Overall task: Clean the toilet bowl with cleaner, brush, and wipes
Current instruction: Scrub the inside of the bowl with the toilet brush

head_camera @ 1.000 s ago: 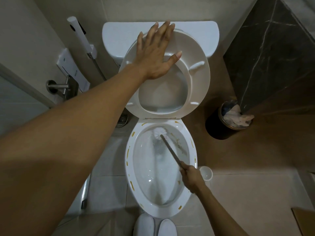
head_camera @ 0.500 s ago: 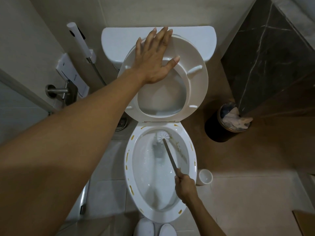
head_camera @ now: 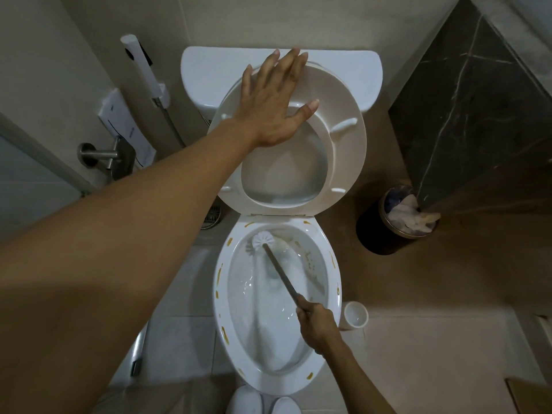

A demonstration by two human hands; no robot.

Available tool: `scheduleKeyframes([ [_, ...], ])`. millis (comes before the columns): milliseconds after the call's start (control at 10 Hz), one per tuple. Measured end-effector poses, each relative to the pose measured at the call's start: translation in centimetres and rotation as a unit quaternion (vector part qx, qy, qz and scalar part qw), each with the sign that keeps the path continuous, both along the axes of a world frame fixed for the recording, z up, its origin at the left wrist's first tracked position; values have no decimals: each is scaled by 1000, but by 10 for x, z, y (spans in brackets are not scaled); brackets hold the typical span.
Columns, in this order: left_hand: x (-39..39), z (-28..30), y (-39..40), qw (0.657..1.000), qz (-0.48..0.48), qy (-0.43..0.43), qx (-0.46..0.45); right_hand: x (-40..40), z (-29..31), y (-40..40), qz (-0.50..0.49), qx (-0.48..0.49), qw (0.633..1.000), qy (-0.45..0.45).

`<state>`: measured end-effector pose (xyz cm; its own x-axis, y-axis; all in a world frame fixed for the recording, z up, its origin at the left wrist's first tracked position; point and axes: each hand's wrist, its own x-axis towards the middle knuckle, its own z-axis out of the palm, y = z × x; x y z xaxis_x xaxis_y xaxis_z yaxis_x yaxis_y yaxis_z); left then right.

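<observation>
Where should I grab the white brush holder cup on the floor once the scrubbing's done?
Take the brush holder cup by its outer wall, coming from its right, floor side. It stands upright with its open mouth up, tight against the toilet bowl on its left, so that side is blocked. The right hand is shut on the toilet brush, fingers wrapped round the handle, and sits nearest.

Seat (head_camera: 343, 162) raised against tank (head_camera: 209, 70), left hand (head_camera: 271, 106) flat on it. Right hand (head_camera: 318, 324) grips brush (head_camera: 263, 240), head in bowl (head_camera: 222, 294) at far rim. Cup-like holder (head_camera: 355, 315) just right of bowl; bin (head_camera: 385, 231) further right, apparently holding paper.
</observation>
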<state>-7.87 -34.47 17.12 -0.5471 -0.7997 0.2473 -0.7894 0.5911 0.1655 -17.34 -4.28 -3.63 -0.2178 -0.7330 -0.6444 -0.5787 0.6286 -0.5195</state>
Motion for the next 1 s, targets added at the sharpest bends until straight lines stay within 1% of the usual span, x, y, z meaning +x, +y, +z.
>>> scheduleKeyframes([
  [200, 0, 0, 0, 1000, 0, 0, 2, -15, 2, 8, -61, 15, 998, 16],
  [400, -1, -1, -1, 1000, 2, 0, -4, 1, -3, -2, -10, 9, 999, -29],
  [500, 0, -1, 0, 1000, 0, -2, -3, -13, -4, 3, -62, 12, 998, -5],
  [600, -1, -1, 0, 1000, 1, -1, -2, -15, -6, 8, -105, 13, 994, -5],
  [700, 0, -1, 0, 1000, 1, -2, 0, 3, -7, 1, -77, 17, 996, -37],
  [800, 0, 0, 0, 1000, 0, -5, 1, 5, -5, -7, -64, 26, 997, -40],
  [900, 0, 1, 0, 1000, -1, -2, 3, -8, -5, -2, -102, 33, 994, -17],
  [1000, 0, 1, 0, 1000, 0, 0, 6, -2, -7, 1, -123, 42, 991, -30],
])
